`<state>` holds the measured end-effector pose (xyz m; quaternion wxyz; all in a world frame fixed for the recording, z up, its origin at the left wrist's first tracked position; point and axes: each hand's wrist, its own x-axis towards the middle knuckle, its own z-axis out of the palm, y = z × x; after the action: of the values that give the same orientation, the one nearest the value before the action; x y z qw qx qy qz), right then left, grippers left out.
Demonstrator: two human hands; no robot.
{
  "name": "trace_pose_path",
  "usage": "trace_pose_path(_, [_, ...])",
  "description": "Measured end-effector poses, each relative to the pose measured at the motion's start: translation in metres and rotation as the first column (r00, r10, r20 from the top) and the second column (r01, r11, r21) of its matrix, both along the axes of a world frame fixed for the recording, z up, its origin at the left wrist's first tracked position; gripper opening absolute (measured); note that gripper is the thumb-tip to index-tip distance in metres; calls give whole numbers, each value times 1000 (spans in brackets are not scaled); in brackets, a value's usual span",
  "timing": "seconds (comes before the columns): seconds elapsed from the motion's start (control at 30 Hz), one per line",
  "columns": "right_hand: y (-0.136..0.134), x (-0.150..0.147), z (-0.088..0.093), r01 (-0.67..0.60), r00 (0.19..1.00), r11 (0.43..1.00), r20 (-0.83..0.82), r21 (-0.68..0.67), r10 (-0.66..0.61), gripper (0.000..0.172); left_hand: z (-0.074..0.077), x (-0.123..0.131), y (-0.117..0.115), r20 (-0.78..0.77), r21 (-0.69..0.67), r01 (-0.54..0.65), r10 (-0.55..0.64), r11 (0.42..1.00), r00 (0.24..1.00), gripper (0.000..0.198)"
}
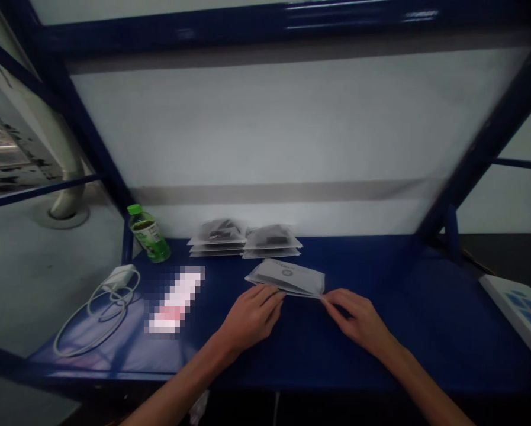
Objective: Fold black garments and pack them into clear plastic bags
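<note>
A frosted plastic zip bag with a round printed mark lies tilted over the blue table, between my two hands. My left hand has its fingers closed on the bag's near edge, toward the left. At the near right corner, my right hand pinches the same bag between thumb and fingers. Whatever is inside the bag is hard to make out. Just behind it stand two stacks of similar bags, a left stack and a right stack, with dark contents showing through.
A green-capped drink bottle stands at the back left. Before it lie a white charger with a looped cable and a pixelated pale strip. A white box with blue print is at the right edge. Blue frame posts flank the table.
</note>
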<state>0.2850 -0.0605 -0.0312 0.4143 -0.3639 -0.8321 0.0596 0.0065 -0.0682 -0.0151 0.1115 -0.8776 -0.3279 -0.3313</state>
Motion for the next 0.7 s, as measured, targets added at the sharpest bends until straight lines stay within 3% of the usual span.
trace_pose_path(0.17, [0, -3, 2, -32, 999, 999, 11, 1, 32, 18, -5, 3, 5, 13, -24, -40, 40, 999, 999, 30])
trace_pose_path(0.33, [3, 0, 3, -61, 997, 998, 49, -32, 62, 25, 5, 9, 15, 8, -36, -113, 113, 993, 994, 37])
trace_pose_path(0.47, [6, 3, 2, -58, 996, 998, 69, -31, 60, 27, 11, 23, 24, -129, -127, -86, 69, 988, 989, 48])
trace_pose_path(0.6, [8, 3, 0, -78, 991, 996, 105, -32, 81, 26, 7, 41, 39, -219, -250, -124, 69, 960, 973, 34])
trace_pose_path(0.7, [8, 3, 1, -22, 985, 1000, 169, -1, 22, 19, 2, 53, 53, -195, -226, -171, 127, 959, 973, 30])
